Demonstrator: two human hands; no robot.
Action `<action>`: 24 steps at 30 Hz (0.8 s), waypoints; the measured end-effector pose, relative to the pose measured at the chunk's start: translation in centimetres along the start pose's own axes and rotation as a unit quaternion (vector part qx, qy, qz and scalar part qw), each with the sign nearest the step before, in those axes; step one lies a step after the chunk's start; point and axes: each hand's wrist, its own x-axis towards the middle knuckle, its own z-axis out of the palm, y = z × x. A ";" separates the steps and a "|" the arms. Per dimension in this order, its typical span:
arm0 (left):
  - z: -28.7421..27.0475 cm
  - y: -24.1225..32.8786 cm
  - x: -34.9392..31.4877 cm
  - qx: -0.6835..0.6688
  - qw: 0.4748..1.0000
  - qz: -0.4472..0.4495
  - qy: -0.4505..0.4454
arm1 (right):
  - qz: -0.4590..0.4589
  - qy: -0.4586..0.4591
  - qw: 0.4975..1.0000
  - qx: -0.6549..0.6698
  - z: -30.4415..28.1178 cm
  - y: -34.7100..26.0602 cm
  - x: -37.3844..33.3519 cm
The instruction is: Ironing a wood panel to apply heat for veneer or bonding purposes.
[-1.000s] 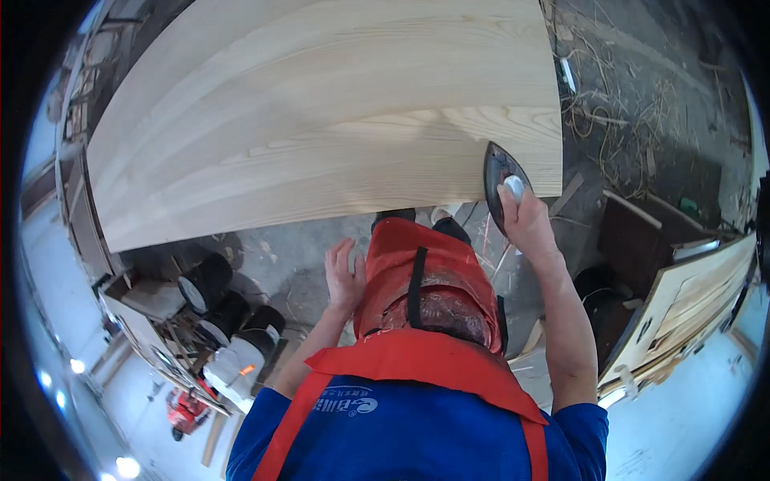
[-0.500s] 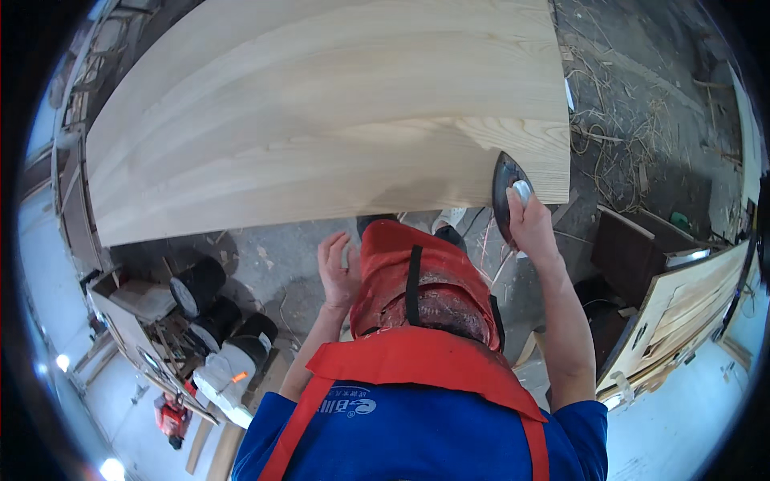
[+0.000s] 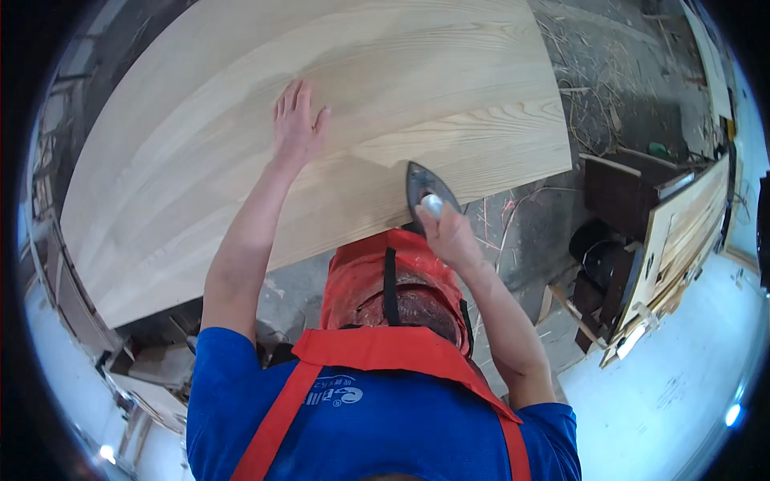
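Observation:
A large sheet of pale wood grain (image 3: pixel 449 80) spreads out before me. My left hand (image 3: pixel 297 128) lies flat on it left of the middle, fingers stretched out and holding nothing. My right hand (image 3: pixel 451 232) is wrapped round the handle of a clothes iron (image 3: pixel 425 183). The iron rests on the sheet by its near edge, its pointed tip facing away from me. The hand partly covers the handle.
My red apron (image 3: pixel 401 264) reaches the sheet's near edge. At right stand a dark brown box (image 3: pixel 613 192), wooden panels (image 3: pixel 674 248) and a black bucket (image 3: pixel 601 248). Wood scraps and strips (image 3: pixel 597 104) litter the floor beyond the sheet's right edge.
My left hand has gone from beside the apron up onto the sheet. My right hand has brought the iron leftward along the near edge. The whole view has turned somewhat.

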 end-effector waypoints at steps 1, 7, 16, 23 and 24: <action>0.6 -0.2 1.1 0.015 1.000 0.000 -0.021 | 0.002 0.003 1.000 0.012 0.5 -0.7 -0.1; 4.1 0.1 3.6 0.103 0.992 0.064 -0.035 | 0.052 0.082 0.993 0.064 0.3 0.9 -0.5; 5.1 0.7 4.0 0.168 0.977 0.114 -0.067 | 0.195 0.248 0.944 0.093 -7.2 8.1 2.5; 7.5 3.7 9.5 0.116 0.940 0.295 -0.123 | 0.255 0.272 0.916 0.146 -3.5 5.1 2.4; 7.8 4.3 10.0 0.114 0.942 0.291 -0.119 | 0.267 0.241 0.922 0.142 -2.6 3.9 2.2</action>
